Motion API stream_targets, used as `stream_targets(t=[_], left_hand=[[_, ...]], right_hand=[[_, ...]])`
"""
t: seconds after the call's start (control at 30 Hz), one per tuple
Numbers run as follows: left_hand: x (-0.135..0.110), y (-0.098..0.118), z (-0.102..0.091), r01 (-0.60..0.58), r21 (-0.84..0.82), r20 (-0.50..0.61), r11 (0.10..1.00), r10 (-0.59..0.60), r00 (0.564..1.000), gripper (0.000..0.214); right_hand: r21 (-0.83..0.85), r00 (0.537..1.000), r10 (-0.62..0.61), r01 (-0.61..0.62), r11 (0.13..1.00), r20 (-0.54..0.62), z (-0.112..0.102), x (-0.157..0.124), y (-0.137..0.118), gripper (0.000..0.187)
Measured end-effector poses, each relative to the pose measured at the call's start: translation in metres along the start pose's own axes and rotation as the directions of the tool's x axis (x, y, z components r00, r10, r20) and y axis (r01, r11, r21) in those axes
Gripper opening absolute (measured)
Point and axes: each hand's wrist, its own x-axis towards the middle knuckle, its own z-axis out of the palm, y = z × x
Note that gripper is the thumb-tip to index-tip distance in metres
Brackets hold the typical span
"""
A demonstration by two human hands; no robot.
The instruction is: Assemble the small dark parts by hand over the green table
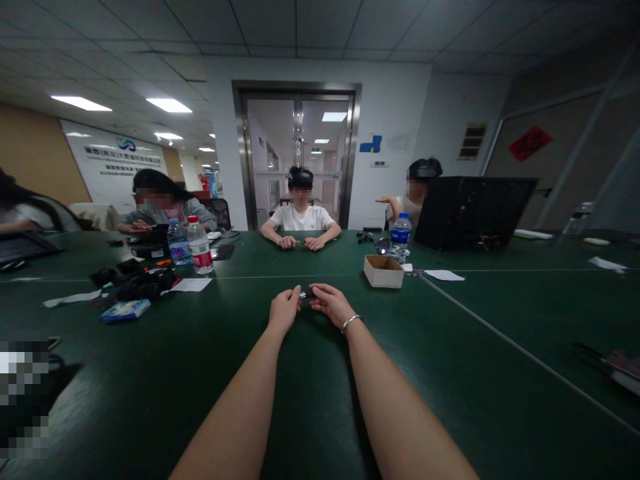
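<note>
Over the green table, a small black piece with a silver metal end point(303, 295), in shape like a USB stick, spans the gap between my two hands. My left hand point(285, 311) is closed in a pinch at the silver end. The dark end sits between the thumb and fingers of my right hand point(332, 304), which has a silver bangle point(351, 323) at the wrist. My fingertips hide part of the piece, so its exact kind is unclear. Beyond my right hand stands an open cardboard box point(384, 277).
Left on the table point(310, 400) are two bottles point(201, 250), black gear point(145, 280) and a blue-white packet point(125, 311). Behind the box stand a water bottle point(400, 237) and a large black monitor point(473, 213). A person point(300, 217) sits opposite; others sit at both sides.
</note>
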Motion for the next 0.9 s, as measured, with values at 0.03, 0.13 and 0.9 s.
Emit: stream_targets(t=[0.03, 0.13, 0.9], left_hand=[[0.0003, -0.0005, 0.0000, 0.002, -0.017, 0.001, 1.000, -0.001, 1.000, 0.049], [0.0024, -0.0037, 0.0008, -0.058, -0.167, 0.040, 0.984, 0.066, 0.997, 0.036], [0.0054, -0.0046, 0.0019, 0.080, -0.245, 0.156, 0.966, -0.042, 0.987, 0.043]], right_hand=[[0.001, 1.000, 0.002, -0.002, 1.000, -0.007, 0.0002, -0.0001, -0.0003, 0.014], [0.024, 0.999, 0.002, -0.001, 1.000, -0.038, 0.0007, 0.0004, -0.0006, 0.012], [0.047, 0.997, 0.011, -0.007, 0.999, -0.070, 0.0009, 0.0018, 0.0007, 0.009]])
